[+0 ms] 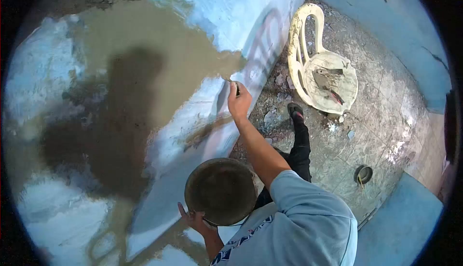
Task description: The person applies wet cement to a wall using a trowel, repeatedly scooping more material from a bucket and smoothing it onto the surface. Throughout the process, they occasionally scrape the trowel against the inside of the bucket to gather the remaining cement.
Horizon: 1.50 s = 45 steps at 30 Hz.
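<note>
My right hand [239, 101] is closed around the dark handle of a small trowel [226, 78]. Its blade, mostly hidden, meets the wall at the lower edge of a patch of wet grey-brown plaster [193, 49]. Around that patch the wall [178, 148] shows blue and white paint. With my left hand [197, 220] I hold a round dark basin [221, 192] by its near-left rim, close to my body. The basin's inside is in shadow, so its contents are hard to make out.
A cream plastic chair [313, 80] stands by the wall, with scrapers and another hand tool [333, 94] on its seat. Plaster debris [272, 119] litters the floor along the wall. A small dark bowl [363, 174] sits on the dirty tiled floor [386, 121].
</note>
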Each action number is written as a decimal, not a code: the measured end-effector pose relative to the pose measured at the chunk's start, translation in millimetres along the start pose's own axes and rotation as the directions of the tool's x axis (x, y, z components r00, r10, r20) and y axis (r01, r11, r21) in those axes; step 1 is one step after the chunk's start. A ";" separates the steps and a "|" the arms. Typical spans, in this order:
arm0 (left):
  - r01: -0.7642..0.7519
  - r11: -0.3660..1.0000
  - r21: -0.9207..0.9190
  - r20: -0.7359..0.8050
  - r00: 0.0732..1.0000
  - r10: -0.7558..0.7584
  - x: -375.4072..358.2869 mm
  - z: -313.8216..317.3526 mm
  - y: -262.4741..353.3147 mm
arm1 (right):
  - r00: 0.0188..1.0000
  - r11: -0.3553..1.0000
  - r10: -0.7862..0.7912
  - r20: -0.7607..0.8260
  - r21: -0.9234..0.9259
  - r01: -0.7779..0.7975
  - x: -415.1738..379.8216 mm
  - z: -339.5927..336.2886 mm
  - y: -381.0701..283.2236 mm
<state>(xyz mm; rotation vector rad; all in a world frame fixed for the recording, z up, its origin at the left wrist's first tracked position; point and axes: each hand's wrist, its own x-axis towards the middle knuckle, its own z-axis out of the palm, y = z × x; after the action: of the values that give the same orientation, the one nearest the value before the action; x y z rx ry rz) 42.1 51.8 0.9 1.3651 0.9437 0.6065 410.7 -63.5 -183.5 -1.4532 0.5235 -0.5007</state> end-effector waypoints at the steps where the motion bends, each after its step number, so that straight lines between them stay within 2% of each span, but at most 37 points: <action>1: -0.008 1.000 -0.007 0.013 1.000 0.009 3.6 -0.5 -1.5 | 1.000 0.998 0.016 0.007 -0.063 -0.016 3.3 0.4 10.8; 3: -0.011 1.000 -0.019 0.025 1.000 0.011 14.2 -10.2 -9.4 | 0.998 0.978 0.053 0.029 -0.205 -0.046 7.8 -8.6 37.3; 5: -0.051 0.999 0.012 0.072 0.996 0.050 16.7 -21.7 -10.2 | 0.982 0.944 0.121 0.144 -0.324 -0.068 10.5 -32.0 71.2; 6: -0.013 0.999 -0.032 0.041 0.999 0.014 15.0 4.1 3.9 | 0.976 0.927 0.129 0.178 -0.371 -0.055 11.3 -44.0 81.7; 7: -0.044 0.997 -0.057 0.043 0.998 0.046 17.6 14.0 3.9 | 0.967 0.908 0.137 0.216 -0.416 -0.035 10.1 -57.5 91.2; 9: -0.066 0.992 -0.109 0.041 0.997 0.071 21.4 18.8 10.4 | 0.907 0.909 0.180 0.380 -0.418 -0.006 1.7 -109.1 41.9; 11: -0.069 0.986 -0.151 0.009 0.997 0.071 23.6 30.8 21.7 | 0.857 0.932 0.159 0.490 -0.361 0.033 -6.9 -155.7 69.4; 12: -0.078 0.983 -0.163 -0.018 0.997 0.077 26.7 38.7 25.9 | 0.818 0.955 0.285 0.499 -0.224 -0.196 -13.4 -175.6 30.9; 13: -0.083 0.984 -0.157 -0.001 0.996 0.084 29.9 37.2 26.1 | 0.752 0.903 0.402 0.523 -0.091 -0.420 -21.5 -198.9 -18.5; 15: -0.098 0.984 -0.152 0.052 0.993 0.107 40.5 32.2 27.0 | 0.682 0.855 0.436 0.588 -0.035 -0.517 -28.3 -239.4 -44.8; 18: -0.118 0.965 -0.236 0.129 0.980 0.151 42.5 44.4 35.4 | 0.678 0.893 0.417 0.606 -0.414 -0.180 -26.6 -273.9 -116.9; 19: -0.133 0.950 -0.282 0.163 0.969 0.184 43.7 49.1 37.2 | 0.677 0.920 0.228 0.700 -0.382 0.086 -23.0 -279.5 -126.8; 21: -0.193 0.893 -0.407 0.237 0.922 0.307 46.6 55.5 38.6 | 0.629 0.844 -0.108 0.770 -0.263 0.467 -19.4 -289.2 -170.1; 22: -0.218 0.877 -0.428 0.243 0.907 0.344 46.8 59.2 40.9 | 0.605 0.867 -0.015 0.796 -0.291 0.404 -15.9 -292.0 -199.0; 25: -0.268 0.843 -0.467 0.280 0.859 0.428 43.4 76.1 58.8 | 0.489 0.774 -0.220 0.844 -0.154 0.614 -10.0 -280.1 -269.0; 26: -0.267 0.840 -0.473 0.297 0.849 0.437 39.5 83.8 70.9 | 0.425 0.718 -0.217 0.879 -0.152 0.679 -10.1 -272.8 -296.8; 27: -0.267 0.838 -0.477 0.312 0.840 0.445 34.3 90.9 84.4 | 0.335 0.619 -0.284 0.898 -0.096 0.779 -6.4 -264.8 -311.6; 29: -0.333 0.867 -0.370 0.350 0.815 0.462 27.6 104.8 102.7 | 0.201 0.384 -0.166 0.965 -0.125 0.915 14.9 -252.8 -316.5; 30: -0.366 0.866 -0.340 0.386 0.786 0.483 29.7 109.3 105.5 | 0.207 0.378 -0.040 0.978 -0.177 0.909 12.4 -239.3 -333.5; 31: -0.399 0.865 -0.306 0.425 0.755 0.499 30.1 112.9 109.6 | 0.146 0.296 -0.005 0.989 -0.138 0.945 16.5 -227.4 -330.6; 32: -0.509 0.830 -0.228 0.430 0.712 0.555 27.8 115.2 116.1 | 0.089 0.217 0.035 0.995 -0.094 0.972 22.2 -215.6 -322.0; 35: -0.366 0.910 -0.196 0.553 0.725 0.411 27.5 115.4 121.4 | -0.076 0.046 0.118 0.990 0.071 0.996 18.6 -178.4 -330.5; 36: -0.425 0.888 -0.175 0.541 0.712 0.447 27.2 116.7 124.5 | -0.132 0.001 0.143 0.981 0.133 0.991 14.0 -165.9 -335.2; 39: -0.402 0.908 -0.116 0.559 0.729 0.394 35.1 117.3 116.9 | -0.173 -0.053 0.123 0.977 0.181 0.982 7.0 -135.5 -337.7; 40: -0.430 0.890 -0.149 0.551 0.712 0.436 27.6 117.2 127.2 | -0.120 0.019 0.135 0.984 0.118 0.993 11.1 -123.2 -326.5; 43: -0.455 0.882 -0.126 0.523 0.725 0.449 31.5 116.1 127.5 | -0.387 -0.047 0.073 0.919 0.391 0.919 12.0 -109.2 -320.5; 45: -0.329 0.936 -0.123 0.557 0.758 0.340 35.7 114.1 129.2 | -0.559 -0.157 0.000 0.829 0.552 0.819 7.9 -101.2 -325.2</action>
<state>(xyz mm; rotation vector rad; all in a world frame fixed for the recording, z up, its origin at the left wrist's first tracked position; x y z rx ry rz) 176.8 38.8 113.6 1.5899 0.1991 0.4205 353.7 -166.6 136.2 -2.3487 -2.1871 -0.2406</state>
